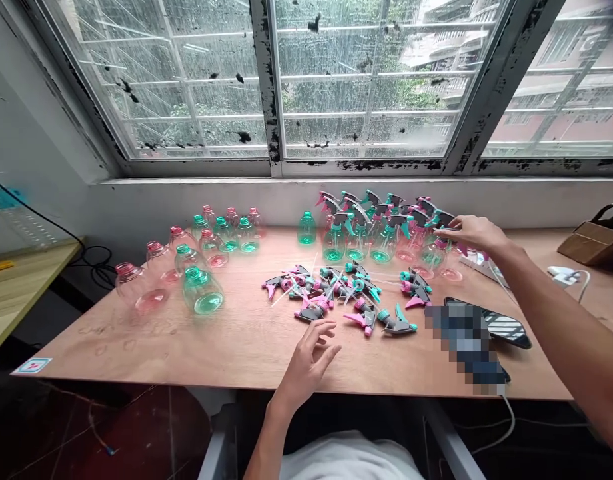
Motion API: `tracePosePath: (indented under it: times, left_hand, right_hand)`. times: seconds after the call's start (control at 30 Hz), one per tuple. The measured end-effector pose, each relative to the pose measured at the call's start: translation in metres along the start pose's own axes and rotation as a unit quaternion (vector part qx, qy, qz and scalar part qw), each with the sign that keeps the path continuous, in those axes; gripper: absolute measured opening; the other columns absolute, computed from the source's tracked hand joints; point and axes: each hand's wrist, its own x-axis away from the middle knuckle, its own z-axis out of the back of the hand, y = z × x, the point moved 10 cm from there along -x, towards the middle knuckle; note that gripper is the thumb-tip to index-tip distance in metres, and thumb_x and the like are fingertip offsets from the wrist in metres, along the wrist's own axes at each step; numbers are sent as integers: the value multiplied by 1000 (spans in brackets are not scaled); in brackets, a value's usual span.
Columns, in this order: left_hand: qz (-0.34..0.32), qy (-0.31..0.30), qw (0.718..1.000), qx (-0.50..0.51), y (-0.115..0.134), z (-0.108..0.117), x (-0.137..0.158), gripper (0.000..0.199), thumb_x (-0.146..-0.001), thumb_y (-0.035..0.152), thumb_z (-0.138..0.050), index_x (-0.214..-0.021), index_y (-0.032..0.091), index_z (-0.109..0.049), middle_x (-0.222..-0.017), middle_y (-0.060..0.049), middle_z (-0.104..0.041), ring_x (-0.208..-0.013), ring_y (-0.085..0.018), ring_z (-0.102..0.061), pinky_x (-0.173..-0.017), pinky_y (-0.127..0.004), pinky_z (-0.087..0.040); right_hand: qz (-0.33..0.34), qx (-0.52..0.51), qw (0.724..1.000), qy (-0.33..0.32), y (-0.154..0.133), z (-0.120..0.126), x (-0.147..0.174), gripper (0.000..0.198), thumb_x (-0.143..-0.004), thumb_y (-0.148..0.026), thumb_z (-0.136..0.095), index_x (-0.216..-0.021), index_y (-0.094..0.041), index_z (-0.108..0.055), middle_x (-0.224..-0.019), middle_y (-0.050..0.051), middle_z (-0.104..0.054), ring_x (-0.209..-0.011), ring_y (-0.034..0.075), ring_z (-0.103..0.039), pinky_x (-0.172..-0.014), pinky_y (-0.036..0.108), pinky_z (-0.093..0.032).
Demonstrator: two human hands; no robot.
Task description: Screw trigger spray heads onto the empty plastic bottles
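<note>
- Window (361, 87) is filling the top of the frame; wooden table (251, 360) is spanning the middle.
- Left hand (306, 367) is hovering at lower center, fingers loosely curled and parted, holding nothing visible, just below the heap.
- Right hand (474, 233) is reaching in from the right edge, palm down, fingertips at the tops on the right end of the bottle cluster; can't tell if they're pinching one.
- Loose trigger heads (399, 327), pink/gray and teal/gray, are lying in a heap at center, straws crossing.
- Spray bottles with heads on (384, 243) are standing packed together right of center, behind the heap.
- Lone green bottle (306, 230) is standing headless just left of that cluster.
- Headless bottles (202, 293), pink and green, are standing center left in two groups.
- Phone (509, 327) is lying lower right, beside a pixelated patch.
- White charger (561, 275) and brown bag (594, 245) are sitting far right.
</note>
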Motion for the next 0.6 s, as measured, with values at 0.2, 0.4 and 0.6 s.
tracePosePath:
  times: [0.2, 0.4, 0.6]
  left_hand:
    - [-18, 20, 999, -24, 3, 2, 1, 35, -94, 24, -64, -129, 30, -63, -134, -7, -63, -124, -27, -60, -106, -43, -48]
    - [-49, 135, 989, -39, 16, 34, 1, 32, -96, 25, -62, -128, 27, -63, -133, -9, -65, -128, -28, -58, -107, -43, -47]
    - [-74, 355, 929, -70, 44, 139, 4, 35, -99, 29, -57, -134, 25, -54, -138, -10, -58, -127, -25, -56, -108, -41, -46]
  right_hand:
    - [143, -53, 980, 128, -45, -14, 65, 26, -102, -31, -57, -122, -14, -62, -138, 13, -60, -127, 28, -55, -104, 47, -47]
    - [132, -37, 990, 36, -46, -87, 90, 23, -99, -33, -63, -115, -17, -66, -116, 7, -70, -99, 24, -70, -87, 45, -58]
    - [95, -36, 994, -36, -42, -116, 91, 25, -99, -33, -63, -118, -17, -65, -118, 8, -69, -99, 24, -70, -85, 44, -59]
